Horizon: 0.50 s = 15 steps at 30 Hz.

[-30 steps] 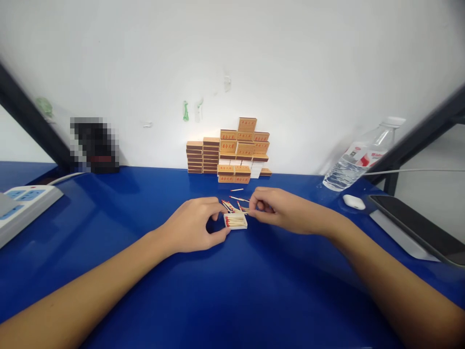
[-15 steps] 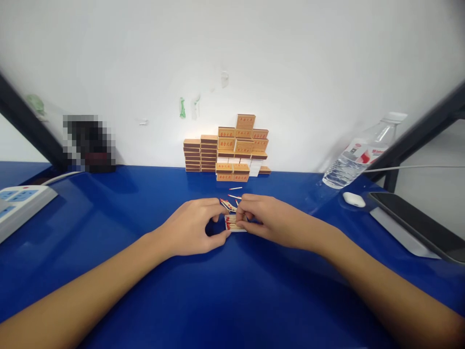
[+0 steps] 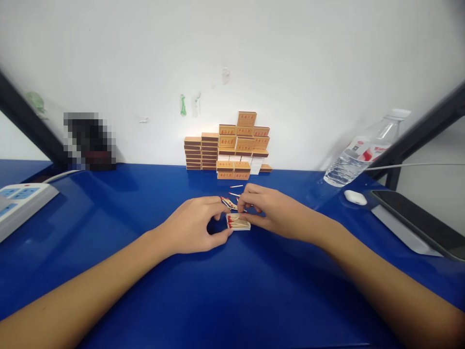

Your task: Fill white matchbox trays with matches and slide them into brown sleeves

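Note:
A small white matchbox tray (image 3: 239, 230) lies on the blue table, filled with red-tipped matches (image 3: 238, 223). My left hand (image 3: 196, 224) grips the tray's left end, thumb at the near corner and fingers at the far side. Over the tray's far right edge is my right hand (image 3: 263, 206), its thumb and fingertips bent together. Whatever they pinch, if anything, is too small to make out. Loose matches (image 3: 229, 203) lie in a small heap just behind the tray, partly hidden by my right fingers. One single match (image 3: 236, 186) rests farther back.
Stacked matchboxes (image 3: 227, 141) stand against the wall behind the tray. At the right are a tilted water bottle (image 3: 358, 152), a white earbud case (image 3: 355, 197) and a phone (image 3: 417, 218). A power strip (image 3: 27, 206) sits at the left, beside a pixelated dark object (image 3: 90, 143).
My right hand has lifted slightly away from the matches in the tray, toward its far edge, uncovering more of them. The left hand keeps its grip on the tray.

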{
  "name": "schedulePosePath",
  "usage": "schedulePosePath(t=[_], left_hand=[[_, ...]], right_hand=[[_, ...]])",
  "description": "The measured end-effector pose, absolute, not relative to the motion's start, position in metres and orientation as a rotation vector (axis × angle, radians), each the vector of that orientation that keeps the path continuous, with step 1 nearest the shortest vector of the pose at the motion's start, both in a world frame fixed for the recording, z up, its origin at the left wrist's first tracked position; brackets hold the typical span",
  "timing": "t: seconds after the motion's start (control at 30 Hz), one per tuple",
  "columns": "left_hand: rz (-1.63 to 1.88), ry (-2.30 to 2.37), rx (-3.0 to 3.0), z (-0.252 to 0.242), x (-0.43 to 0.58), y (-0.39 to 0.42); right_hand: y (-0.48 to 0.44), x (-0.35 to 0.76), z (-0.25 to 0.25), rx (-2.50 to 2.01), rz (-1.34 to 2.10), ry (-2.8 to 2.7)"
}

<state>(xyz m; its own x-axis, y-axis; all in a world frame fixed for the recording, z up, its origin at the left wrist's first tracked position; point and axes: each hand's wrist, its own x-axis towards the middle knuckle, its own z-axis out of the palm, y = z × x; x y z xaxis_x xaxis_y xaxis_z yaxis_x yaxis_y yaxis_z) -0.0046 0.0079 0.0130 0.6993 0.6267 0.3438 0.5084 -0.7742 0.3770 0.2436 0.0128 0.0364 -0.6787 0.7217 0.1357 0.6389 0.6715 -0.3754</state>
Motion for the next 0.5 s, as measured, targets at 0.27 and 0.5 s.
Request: schedulePosePath(t=[0.27, 0.5], left_hand=[[0.667, 0.906, 2.666, 0.0139, -0.0045, 0.0074], [0.663, 0.926, 2.660, 0.0132, -0.0057, 0.0077]], right_hand=[[0.0114, 0.2406, 0.0338, -1.048, 0.366, -2.663], [0.0124, 0.2431, 0.0361, -1.074, 0.296, -2.576]])
